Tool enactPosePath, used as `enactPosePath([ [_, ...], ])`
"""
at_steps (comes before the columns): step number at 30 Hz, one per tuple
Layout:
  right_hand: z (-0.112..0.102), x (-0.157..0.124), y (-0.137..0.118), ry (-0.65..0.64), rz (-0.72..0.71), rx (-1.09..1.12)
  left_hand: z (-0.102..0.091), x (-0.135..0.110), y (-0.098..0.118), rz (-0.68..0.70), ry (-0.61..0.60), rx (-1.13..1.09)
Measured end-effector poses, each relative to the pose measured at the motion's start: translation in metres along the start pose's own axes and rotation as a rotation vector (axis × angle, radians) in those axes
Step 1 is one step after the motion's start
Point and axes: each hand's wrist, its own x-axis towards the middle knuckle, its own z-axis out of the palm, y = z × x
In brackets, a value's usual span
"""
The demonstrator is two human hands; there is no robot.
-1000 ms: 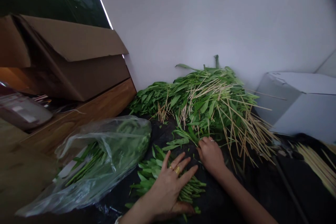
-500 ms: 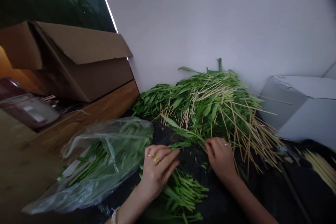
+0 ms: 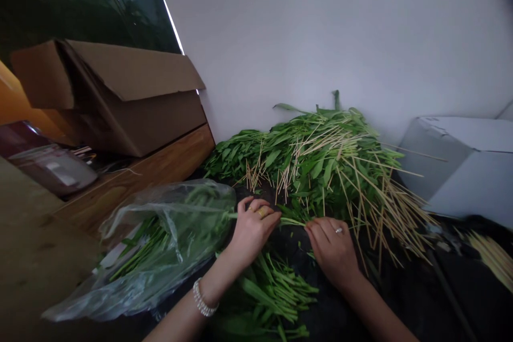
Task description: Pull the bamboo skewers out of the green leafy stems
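A: Grip?
B: Right hand (image 3: 332, 250) pinched the ends of a few green stems (image 3: 294, 222). Left hand (image 3: 255, 226) was closed over them farther along; palm side hidden.
A: Stems where?
B: Stretched between the hands, over the dark surface (image 3: 328, 323), in front of the leafy pile (image 3: 316, 165).
A: Why both hands?
B: My read: holding two spots kept limp stems straight and together.
A: Loose bundle (image 3: 286, 291)?
B: Just below the hands, ends pointing right, probably lined up for easy reach.
A: Thin sticks (image 3: 371, 197)?
B: Jutted from the pile, mostly toward the person and right, likely because bunches were stacked roughly one way.
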Motion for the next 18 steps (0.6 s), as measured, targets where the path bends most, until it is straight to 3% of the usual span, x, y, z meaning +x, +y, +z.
enactPosePath([
  [10,0.001,0.001,-0.002,-0.018,0.062,0.065,0.007,0.001,-0.008,0.001,-0.014,0.004],
  [14,0.004,0.001,-0.004,-0.032,0.122,0.154,0.011,-0.002,-0.01,-0.004,0.036,-0.022],
  [18,0.008,-0.002,-0.006,-0.071,0.093,0.158,0.01,-0.005,-0.006,0.013,0.085,-0.04],
])
